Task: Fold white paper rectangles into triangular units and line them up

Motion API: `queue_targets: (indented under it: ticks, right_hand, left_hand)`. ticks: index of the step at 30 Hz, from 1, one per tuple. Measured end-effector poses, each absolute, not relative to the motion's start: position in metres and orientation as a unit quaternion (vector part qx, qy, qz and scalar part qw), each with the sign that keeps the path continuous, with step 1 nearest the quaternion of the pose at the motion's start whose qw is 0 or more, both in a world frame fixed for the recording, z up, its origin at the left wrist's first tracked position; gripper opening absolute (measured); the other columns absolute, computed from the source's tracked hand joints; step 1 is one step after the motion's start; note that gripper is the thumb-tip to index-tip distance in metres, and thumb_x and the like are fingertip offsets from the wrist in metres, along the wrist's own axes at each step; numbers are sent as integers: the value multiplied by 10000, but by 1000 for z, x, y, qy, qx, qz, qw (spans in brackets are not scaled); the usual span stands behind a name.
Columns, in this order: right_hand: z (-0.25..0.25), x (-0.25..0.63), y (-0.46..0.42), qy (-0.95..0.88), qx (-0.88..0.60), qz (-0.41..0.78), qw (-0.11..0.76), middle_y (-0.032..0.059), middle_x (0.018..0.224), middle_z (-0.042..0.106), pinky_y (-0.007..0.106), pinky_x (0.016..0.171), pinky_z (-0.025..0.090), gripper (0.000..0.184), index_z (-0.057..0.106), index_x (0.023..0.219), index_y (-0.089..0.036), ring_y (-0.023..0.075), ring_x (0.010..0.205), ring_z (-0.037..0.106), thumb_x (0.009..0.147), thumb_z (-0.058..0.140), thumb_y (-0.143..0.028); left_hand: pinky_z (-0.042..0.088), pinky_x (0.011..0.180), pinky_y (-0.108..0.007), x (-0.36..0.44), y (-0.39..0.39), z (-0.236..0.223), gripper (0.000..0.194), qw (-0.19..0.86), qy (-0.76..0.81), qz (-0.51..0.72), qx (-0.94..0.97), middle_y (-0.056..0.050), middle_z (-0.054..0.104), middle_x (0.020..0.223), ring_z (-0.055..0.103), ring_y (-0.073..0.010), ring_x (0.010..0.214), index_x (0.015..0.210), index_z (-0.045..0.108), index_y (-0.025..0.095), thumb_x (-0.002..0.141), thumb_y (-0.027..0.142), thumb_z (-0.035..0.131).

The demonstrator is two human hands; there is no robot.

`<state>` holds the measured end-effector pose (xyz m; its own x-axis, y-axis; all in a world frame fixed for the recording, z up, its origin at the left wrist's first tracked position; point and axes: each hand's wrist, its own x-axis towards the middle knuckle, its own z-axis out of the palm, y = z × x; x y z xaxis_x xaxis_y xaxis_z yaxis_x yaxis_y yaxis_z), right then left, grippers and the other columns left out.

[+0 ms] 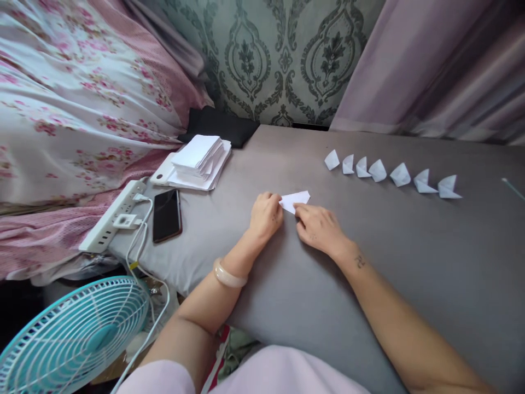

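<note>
A small white folded paper piece [296,200] lies on the grey padded surface [369,262] in the middle of the view. My left hand [266,214] is closed on its left end, fingers curled. My right hand [319,227] presses its right lower edge with pinched fingertips. A pale bangle sits on my left wrist. Both forearms reach in from the bottom of the view.
A row of several folded white paper pieces [389,175] lies at the far right. A stack of white paper slips [199,158] sits at the back left, beside a black phone [167,214] and a white power strip [112,216]. A teal fan [69,339] stands at the lower left.
</note>
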<state>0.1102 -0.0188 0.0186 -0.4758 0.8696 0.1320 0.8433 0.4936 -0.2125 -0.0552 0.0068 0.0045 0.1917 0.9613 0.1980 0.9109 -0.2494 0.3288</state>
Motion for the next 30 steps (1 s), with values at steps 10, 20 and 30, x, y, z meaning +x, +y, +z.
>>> queue_targets:
  ticks: [10, 20, 30]
  right_hand:
    - [1, 99, -15, -811, -551, 31, 191, 69, 897, 699, 330, 753, 378, 228, 647, 821, -189, 217, 873, 592, 938, 473, -280]
    - [-18, 110, 10, -741, -607, 82, 276, 92, 1161, 609, 420, 898, 424, 406, 627, 1131, -222, 297, 1050, 519, 756, 702, -359]
    - [-16, 115, 12, -766, -581, 90, 259, 78, 1329, 559, 482, 968, 375, 508, 550, 1281, -259, 321, 1212, 436, 797, 638, -381]
  left_hand:
    - [429, 928, -373, -63, 27, -9, 238, 169, 590, 221, 758, -92, 625, 998, 556, -217, 960, 1018, 702, 177, 835, 314, 637]
    - [433, 895, -372, -63, 32, -2, 231, 243, 613, 225, 717, -63, 590, 971, 534, -201, 930, 973, 672, 181, 760, 267, 696]
    - [420, 828, -312, -65, 33, 3, 59, 271, 582, 269, 718, -13, 625, 776, 518, -161, 792, 777, 651, 184, 778, 152, 601]
